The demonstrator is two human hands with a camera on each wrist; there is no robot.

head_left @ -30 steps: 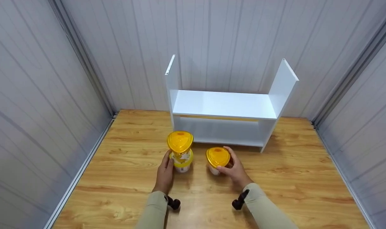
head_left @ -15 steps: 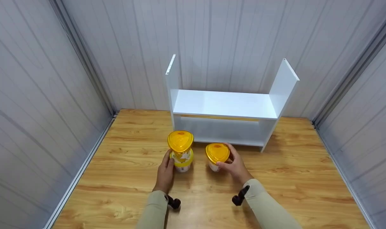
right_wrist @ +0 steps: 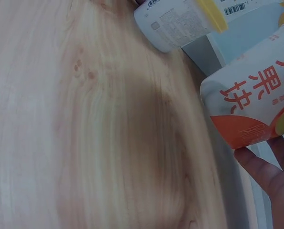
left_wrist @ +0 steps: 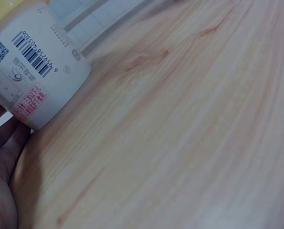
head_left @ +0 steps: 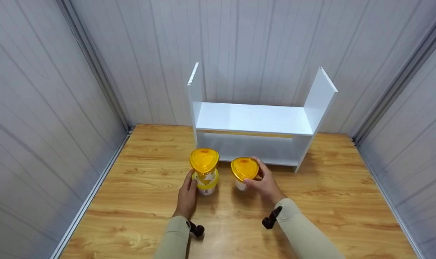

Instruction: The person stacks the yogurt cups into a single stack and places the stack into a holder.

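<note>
At the left of the head view, a fruit cup with an orange lid [head_left: 204, 160] stands on a wider white cup with a yellow rim [head_left: 206, 190]. My left hand [head_left: 186, 197] holds the lower cup from its left side; the left wrist view shows the printed wall of this cup [left_wrist: 39, 64] and fingers at its base. My right hand [head_left: 266, 185] grips a second orange-lidded fruit cup [head_left: 244, 168], thumb in front and fingers behind. In the right wrist view this fruit cup [right_wrist: 256, 90] hangs above the tabletop, red characters on its side.
Behind the cups stands a white two-tier shelf [head_left: 253, 117] with tall side panels. The wood-grain tabletop [head_left: 146, 194] is bordered by pale panel walls [head_left: 239, 43] at the back and both sides.
My right hand has lifted its fruit cup and moved it slightly forward and left, away from me. The left hand and the stacked cups have stayed in place.
</note>
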